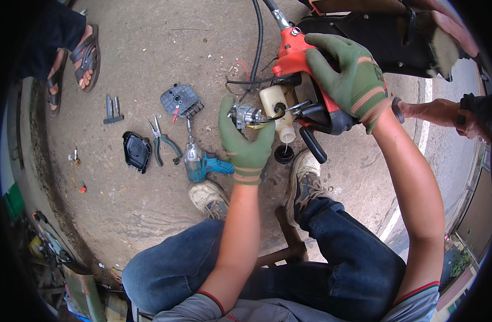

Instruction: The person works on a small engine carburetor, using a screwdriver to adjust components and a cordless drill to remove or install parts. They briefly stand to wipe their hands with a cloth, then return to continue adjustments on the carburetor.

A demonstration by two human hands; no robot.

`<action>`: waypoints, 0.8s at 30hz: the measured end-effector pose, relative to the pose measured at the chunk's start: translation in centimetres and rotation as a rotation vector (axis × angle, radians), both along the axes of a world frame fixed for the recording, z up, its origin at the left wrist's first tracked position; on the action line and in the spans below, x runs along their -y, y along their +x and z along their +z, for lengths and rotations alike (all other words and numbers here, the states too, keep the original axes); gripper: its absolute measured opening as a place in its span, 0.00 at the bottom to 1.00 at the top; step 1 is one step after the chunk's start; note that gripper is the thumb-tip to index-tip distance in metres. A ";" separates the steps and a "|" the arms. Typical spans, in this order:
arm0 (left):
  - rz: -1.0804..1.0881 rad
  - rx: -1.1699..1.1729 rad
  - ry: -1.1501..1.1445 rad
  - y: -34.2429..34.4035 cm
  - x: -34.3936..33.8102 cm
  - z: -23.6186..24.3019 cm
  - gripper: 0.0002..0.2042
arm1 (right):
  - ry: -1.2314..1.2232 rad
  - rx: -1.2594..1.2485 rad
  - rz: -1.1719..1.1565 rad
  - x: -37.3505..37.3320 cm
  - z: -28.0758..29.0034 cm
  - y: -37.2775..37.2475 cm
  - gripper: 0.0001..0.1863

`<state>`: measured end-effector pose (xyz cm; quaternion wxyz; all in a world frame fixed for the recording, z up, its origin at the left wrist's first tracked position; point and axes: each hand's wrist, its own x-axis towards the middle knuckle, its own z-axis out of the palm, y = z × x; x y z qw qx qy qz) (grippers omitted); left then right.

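Observation:
My left hand [248, 153], in a green work glove, holds a small silver carburetor [244, 115] between thumb and fingers. The carburetor is beside a whitish plastic fuel tank [271, 96], and a thin dark hose runs from it toward the tank. My gloved right hand [351, 78] grips the top of a red-and-black brush cutter engine [291, 60], fingers curved over its housing. Two metal studs [301, 106] stick out from the engine toward the carburetor. A black cap [283, 154] hangs just under the tank's neck. The engine hides part of the right fingertips.
On the concrete lie a blue impact driver [196, 163], pliers [157, 142], a black cover [136, 152], a grey plastic plate [181, 100] and a T-shaped socket tool [113, 111]. Another person's sandaled feet [87, 59] stand at far left; another person's arm [431, 114] shows at right.

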<state>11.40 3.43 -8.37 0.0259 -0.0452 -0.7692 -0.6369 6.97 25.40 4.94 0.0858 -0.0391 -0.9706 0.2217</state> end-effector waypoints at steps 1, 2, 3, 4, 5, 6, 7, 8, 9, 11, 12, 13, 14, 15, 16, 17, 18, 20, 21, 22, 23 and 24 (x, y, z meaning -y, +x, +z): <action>-0.001 0.000 0.006 -0.1 0.0 0.0 0.44 | 0.003 0.020 0.004 0.2 0.2 -0.1 0.20; -0.006 0.004 0.018 -0.2 -0.3 0.1 0.44 | 0.012 0.045 0.004 0.1 0.4 -0.1 0.21; -0.010 0.008 0.030 -0.3 -0.5 0.2 0.43 | 0.003 0.062 -0.006 0.0 0.5 0.0 0.21; -0.024 0.018 0.036 -0.2 -0.6 0.1 0.43 | -0.006 0.080 -0.015 0.0 0.5 0.0 0.21; -0.038 0.026 0.041 -0.3 -0.7 0.2 0.43 | -0.017 0.096 -0.023 -0.1 0.6 -0.1 0.21; -0.052 0.034 0.046 -0.3 -0.8 0.2 0.43 | -0.007 0.086 -0.018 -0.1 0.6 0.0 0.21; -0.049 0.037 0.048 -0.2 -0.8 0.2 0.44 | 0.003 0.076 -0.013 -0.2 0.5 0.0 0.21; -0.043 0.040 0.051 -0.1 -0.9 0.2 0.44 | 0.014 0.066 -0.005 -0.2 0.4 0.1 0.21; -0.038 0.042 0.053 -0.1 -1.0 0.2 0.44 | 0.011 0.047 -0.006 -0.1 0.3 0.0 0.20; 0.010 0.000 0.079 -0.1 -1.3 0.1 0.43 | 0.005 0.009 -0.006 -0.1 0.0 -0.1 0.20; 0.034 -0.021 0.091 -0.1 -1.3 0.1 0.43 | 0.003 0.025 -0.005 -0.1 0.1 -0.1 0.20; 0.060 -0.015 0.108 -0.1 -1.4 0.0 0.42 | 0.001 0.041 -0.005 0.0 0.3 0.0 0.20; 0.086 -0.009 0.125 -0.1 -1.5 0.0 0.42 | 0.000 0.056 -0.005 0.0 0.5 0.0 0.20; 0.112 -0.003 0.142 -0.2 -1.5 0.0 0.42 | 0.009 0.054 -0.003 0.1 0.6 -0.1 0.20; 0.127 0.000 0.092 -0.3 -1.5 0.0 0.42 | 0.018 0.051 -0.001 0.1 0.6 -0.1 0.20; 0.141 0.005 0.038 -0.4 -1.4 0.1 0.42 | 0.023 0.050 -0.001 0.2 0.5 -0.1 0.20; 0.155 0.010 -0.016 -0.6 -1.3 0.2 0.42 | 0.016 0.049 0.002 0.2 0.5 -0.1 0.20; 0.150 0.085 -0.006 -1.2 -1.5 0.3 0.42 | 0.009 0.051 0.005 0.2 0.5 -0.1 0.20; 0.146 0.126 0.001 -1.4 -1.6 0.3 0.43 | 0.006 0.059 -0.002 0.1 0.6 -0.1 0.19; 0.156 0.111 0.002 -1.6 -1.8 0.3 0.43 | 0.003 0.066 -0.009 0.1 0.5 0.0 0.19; 0.168 0.092 -0.001 -1.9 -2.0 0.2 0.43 | -0.003 0.070 -0.015 0.0 0.5 -0.1 0.19; 0.180 0.074 -0.004 -2.0 -2.2 0.3 0.43 | -0.001 0.070 -0.013 0.1 0.5 -0.2 0.19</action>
